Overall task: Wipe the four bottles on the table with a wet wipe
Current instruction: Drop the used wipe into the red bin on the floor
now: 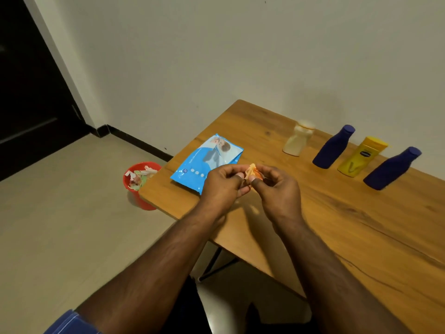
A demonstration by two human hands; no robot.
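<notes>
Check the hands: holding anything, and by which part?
Both the left hand and right hand pinch a small crumpled wet wipe by its lower part, between thumbs and fingertips, above the table.

Dim, warm indoor light with a yellowish cast. Soft shadows fall under both hands onto the table. Wide-angle bend: wall and door lean at the edges. White bottle slightly blurred; door nearly black, detail lost.

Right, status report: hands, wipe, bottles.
Both hands, left hand and right hand, pinching the crumpled wipe above table. Four bottles standing untouched. Nothing blocking them.
</notes>
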